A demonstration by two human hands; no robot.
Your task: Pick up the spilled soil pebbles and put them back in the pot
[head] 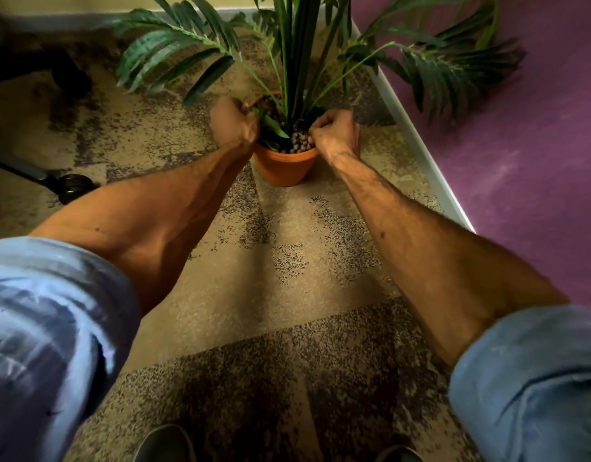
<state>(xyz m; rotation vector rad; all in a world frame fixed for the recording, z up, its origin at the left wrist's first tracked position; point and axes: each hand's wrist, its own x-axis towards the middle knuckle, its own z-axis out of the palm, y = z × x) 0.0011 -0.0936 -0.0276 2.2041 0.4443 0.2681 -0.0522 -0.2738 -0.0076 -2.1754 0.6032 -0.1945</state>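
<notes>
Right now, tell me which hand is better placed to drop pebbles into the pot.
Right. The right hand has curled fingers over the pebbles inside the pot. The left hand is closed at the pot's left rim.

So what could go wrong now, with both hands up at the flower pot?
1. The left hand sits against the rim of the pot, which carries a tall plant; a push might tip it and spill the pebbles again.
2. The right hand is curled at the opposite rim, so any pebbles it lets go could drop outside onto the speckled carpet, where they would be hard to spot.
</notes>
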